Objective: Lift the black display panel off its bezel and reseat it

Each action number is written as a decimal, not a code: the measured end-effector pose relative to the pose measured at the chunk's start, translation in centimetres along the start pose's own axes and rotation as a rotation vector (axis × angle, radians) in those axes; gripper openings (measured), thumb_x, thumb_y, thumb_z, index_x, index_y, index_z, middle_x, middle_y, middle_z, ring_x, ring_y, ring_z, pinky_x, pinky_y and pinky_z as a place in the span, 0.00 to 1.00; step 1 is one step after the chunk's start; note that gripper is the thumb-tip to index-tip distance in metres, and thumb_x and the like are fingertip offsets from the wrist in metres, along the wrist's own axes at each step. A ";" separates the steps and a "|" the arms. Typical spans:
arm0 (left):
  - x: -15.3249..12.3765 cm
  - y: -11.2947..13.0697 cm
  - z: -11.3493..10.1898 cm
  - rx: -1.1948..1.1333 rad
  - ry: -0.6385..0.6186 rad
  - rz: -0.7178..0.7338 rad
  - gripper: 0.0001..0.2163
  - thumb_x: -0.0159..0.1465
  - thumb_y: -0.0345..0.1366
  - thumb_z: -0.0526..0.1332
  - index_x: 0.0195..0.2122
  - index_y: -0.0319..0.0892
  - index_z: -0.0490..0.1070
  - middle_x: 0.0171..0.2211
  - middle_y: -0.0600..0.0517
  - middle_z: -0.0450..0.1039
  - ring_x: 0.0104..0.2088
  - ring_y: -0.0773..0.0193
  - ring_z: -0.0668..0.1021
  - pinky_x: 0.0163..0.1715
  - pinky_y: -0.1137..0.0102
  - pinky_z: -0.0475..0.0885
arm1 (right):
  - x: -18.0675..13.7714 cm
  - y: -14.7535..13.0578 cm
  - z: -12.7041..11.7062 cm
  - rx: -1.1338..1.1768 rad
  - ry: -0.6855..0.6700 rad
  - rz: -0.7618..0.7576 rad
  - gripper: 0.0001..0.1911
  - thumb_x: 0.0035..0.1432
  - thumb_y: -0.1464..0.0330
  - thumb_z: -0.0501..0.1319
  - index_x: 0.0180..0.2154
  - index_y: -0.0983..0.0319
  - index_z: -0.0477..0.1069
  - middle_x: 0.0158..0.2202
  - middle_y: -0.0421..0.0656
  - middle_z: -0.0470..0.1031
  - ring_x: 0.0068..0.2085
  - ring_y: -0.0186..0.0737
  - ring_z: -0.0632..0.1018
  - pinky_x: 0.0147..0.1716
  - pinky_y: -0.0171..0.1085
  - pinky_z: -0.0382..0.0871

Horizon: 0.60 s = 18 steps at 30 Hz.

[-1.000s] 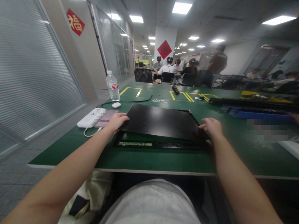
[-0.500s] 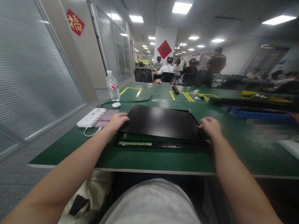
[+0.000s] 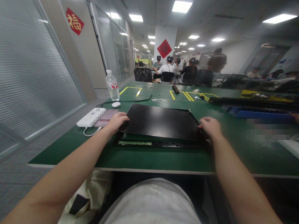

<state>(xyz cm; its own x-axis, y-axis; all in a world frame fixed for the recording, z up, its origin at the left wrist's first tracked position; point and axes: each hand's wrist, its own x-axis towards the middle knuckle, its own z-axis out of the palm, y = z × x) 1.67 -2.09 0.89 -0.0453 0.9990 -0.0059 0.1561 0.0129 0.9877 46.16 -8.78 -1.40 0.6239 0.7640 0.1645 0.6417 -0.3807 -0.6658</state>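
Grey open-plan office under rectangular white ceiling lights (image 3: 182, 7)

Grey horizontal-slat blinds (image 3: 35, 71) cover the tall panes at left, above a grey carpeted floor (image 3: 14, 183); a square white pillar (image 3: 166, 32) bears a red diamond-shaped sign (image 3: 164, 48), and black mesh-backed chairs (image 3: 143, 75) stand beyond the flat green-topped counter (image 3: 58, 149).

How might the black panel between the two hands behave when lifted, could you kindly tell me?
The black panel is probably fairly stiff, as its face looks nearly flat between the left hand and the right hand. Its thin edge suggests it may be light for its breadth. Its smooth sheen hints that it could be slippery.
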 end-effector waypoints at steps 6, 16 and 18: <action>0.2 -0.3 -0.2 0.008 0.006 0.013 0.12 0.39 0.33 0.67 0.28 0.41 0.73 0.21 0.54 0.74 0.25 0.60 0.76 0.25 0.69 0.69 | -0.2 -0.3 0.0 -0.031 0.010 -0.023 0.14 0.52 0.64 0.59 0.38 0.60 0.79 0.27 0.44 0.81 0.34 0.44 0.79 0.30 0.36 0.66; 0.5 -0.6 -0.1 -0.062 -0.048 -0.040 0.15 0.40 0.34 0.71 0.29 0.41 0.73 0.23 0.51 0.78 0.24 0.60 0.78 0.26 0.68 0.72 | -0.3 -0.4 -0.2 -0.049 0.014 -0.022 0.14 0.51 0.64 0.59 0.38 0.59 0.79 0.27 0.44 0.81 0.34 0.45 0.79 0.30 0.37 0.66; 0.6 -0.6 -0.2 -0.065 -0.051 -0.035 0.15 0.39 0.34 0.71 0.29 0.41 0.73 0.23 0.51 0.78 0.24 0.59 0.78 0.26 0.67 0.73 | -0.4 -0.5 -0.2 -0.048 0.012 -0.019 0.14 0.51 0.65 0.59 0.38 0.59 0.78 0.27 0.44 0.81 0.34 0.45 0.79 0.31 0.37 0.66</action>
<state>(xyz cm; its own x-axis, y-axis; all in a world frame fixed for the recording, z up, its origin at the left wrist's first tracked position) 1.36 -1.54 0.28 0.0010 0.9989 -0.0465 0.0913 0.0462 0.9947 45.68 -9.03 -0.99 0.6167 0.7649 0.1857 0.6737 -0.3909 -0.6272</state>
